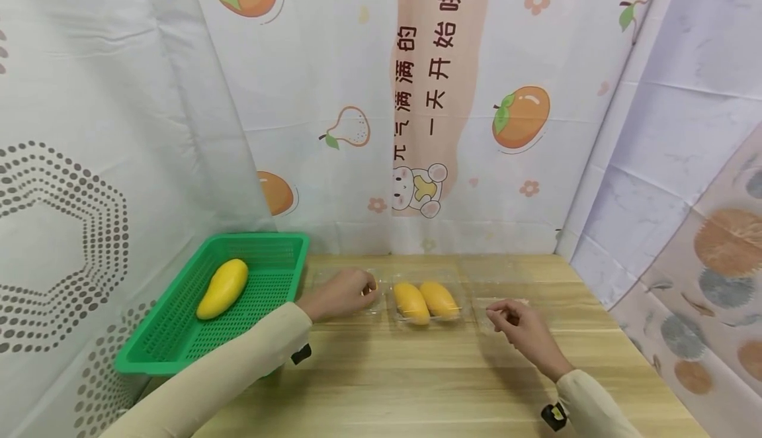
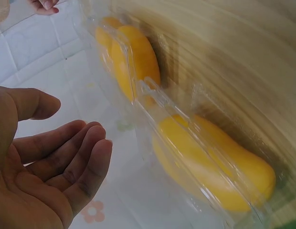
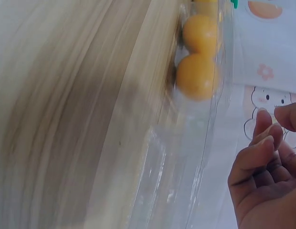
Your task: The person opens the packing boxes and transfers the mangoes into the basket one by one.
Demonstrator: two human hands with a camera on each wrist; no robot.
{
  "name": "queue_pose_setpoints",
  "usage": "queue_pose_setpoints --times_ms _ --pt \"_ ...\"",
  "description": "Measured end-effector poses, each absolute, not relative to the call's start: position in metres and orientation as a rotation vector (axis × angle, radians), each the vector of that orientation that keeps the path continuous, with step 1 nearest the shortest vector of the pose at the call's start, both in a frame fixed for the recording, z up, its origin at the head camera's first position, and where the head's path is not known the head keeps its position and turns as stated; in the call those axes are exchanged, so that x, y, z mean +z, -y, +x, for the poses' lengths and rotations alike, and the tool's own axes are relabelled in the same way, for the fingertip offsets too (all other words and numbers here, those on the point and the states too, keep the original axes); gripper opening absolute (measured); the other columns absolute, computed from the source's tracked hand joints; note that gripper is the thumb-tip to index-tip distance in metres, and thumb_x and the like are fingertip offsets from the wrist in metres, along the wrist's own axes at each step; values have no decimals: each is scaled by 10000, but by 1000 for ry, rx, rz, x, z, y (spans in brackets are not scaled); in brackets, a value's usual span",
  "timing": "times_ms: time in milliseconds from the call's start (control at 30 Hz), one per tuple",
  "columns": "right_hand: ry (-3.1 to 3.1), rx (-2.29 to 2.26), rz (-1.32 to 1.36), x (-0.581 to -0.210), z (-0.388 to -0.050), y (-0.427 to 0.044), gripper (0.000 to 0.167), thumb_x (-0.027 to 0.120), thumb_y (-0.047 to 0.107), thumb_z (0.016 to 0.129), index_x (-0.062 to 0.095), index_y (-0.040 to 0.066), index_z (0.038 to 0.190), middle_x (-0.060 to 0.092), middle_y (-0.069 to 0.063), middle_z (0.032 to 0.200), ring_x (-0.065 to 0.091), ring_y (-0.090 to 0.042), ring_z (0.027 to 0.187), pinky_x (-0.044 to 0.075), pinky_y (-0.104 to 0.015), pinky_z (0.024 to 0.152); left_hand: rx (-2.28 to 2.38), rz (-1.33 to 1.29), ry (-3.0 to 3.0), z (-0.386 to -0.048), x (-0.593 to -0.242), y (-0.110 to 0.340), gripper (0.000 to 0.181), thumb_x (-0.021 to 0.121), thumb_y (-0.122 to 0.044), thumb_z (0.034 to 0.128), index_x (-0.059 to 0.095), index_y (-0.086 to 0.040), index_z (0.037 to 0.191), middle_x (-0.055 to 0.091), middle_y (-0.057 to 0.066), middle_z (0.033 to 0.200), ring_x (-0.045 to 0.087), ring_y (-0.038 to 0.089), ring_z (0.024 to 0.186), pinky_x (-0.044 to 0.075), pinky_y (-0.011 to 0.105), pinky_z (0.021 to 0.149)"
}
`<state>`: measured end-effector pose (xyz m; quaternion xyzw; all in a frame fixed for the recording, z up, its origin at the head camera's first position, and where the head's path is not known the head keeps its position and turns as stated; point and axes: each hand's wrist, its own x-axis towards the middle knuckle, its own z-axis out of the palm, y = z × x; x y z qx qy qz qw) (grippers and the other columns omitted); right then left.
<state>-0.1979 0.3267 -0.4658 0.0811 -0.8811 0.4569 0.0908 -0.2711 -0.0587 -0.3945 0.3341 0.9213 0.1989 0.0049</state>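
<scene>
My left hand (image 1: 344, 294) hovers over the left clear plastic box (image 1: 324, 280), its fingers loosely bent and nothing in them. One yellow mango (image 2: 210, 162) lies in that box, mostly hidden by the hand in the head view. In the middle clear box (image 1: 397, 319) two mangoes (image 1: 411, 302) rest side by side. Above the front of the right clear box (image 1: 485, 302), my right hand (image 1: 526, 333) is held with loosely curled fingers and holds nothing. No mango shows in the right box, and its transparent lid (image 1: 488, 269) stands raised at the back.
To the left, a green plastic basket (image 1: 139, 352) holds one mango (image 1: 223, 289). The three boxes stand in a row along the back of the wooden table (image 1: 393, 385). Printed curtains (image 1: 333, 61) hang behind the table and at both sides.
</scene>
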Motion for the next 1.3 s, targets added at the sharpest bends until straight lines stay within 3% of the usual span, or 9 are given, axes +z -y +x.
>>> queue_pose_setpoints --times_ms 333,500,667,900,1100,1300 --pt "2651 1393 354 -465 -205 -303 178 678 271 1013 730 139 1120 669 -127 812 518 -143 541 473 -306 468 682 1134 -2869 -267 -402 49 164 619 -144 991 765 -97 932 691 -50 841 554 46 662 515 255 675" --pt "2693 1401 376 -464 -206 -290 291 666 351 1014 723 109 1167 667 -128 855 530 -167 580 484 -310 509 741 1117 -2805 -263 -408 47 204 612 -141 1000 728 -136 832 587 -71 664 440 50 539 437 243 578" --pt "2699 1401 421 -468 -205 -280 203 683 277 1010 723 111 1119 665 -123 825 521 -148 572 468 -290 510 743 1142 -2802 -259 -417 45 211 611 -158 1003 682 -156 805 529 -89 623 411 35 531 401 229 570" --pt "2696 1348 519 -473 -205 -266 170 697 252 1001 728 103 1076 641 26 765 545 -110 624 455 -263 554 786 1114 -2778 -258 -429 42 208 609 -121 1005 720 -126 829 584 -96 658 439 33 531 429 219 574" --pt "2694 1341 581 -475 -204 -257 197 691 248 1004 734 69 1076 644 36 774 564 -102 640 476 -260 562 832 1127 -2721 -253 -440 37 259 609 -111 993 695 -161 755 477 -122 554 362 16 470 358 196 503" --pt "2725 1334 609 -479 -205 -249 222 676 273 1013 737 69 1073 670 -6 799 576 -92 649 485 -260 574 880 1115 -2685 -253 -452 33 262 615 -115 1004 722 -72 770 417 -123 527 317 15 458 317 192 486"
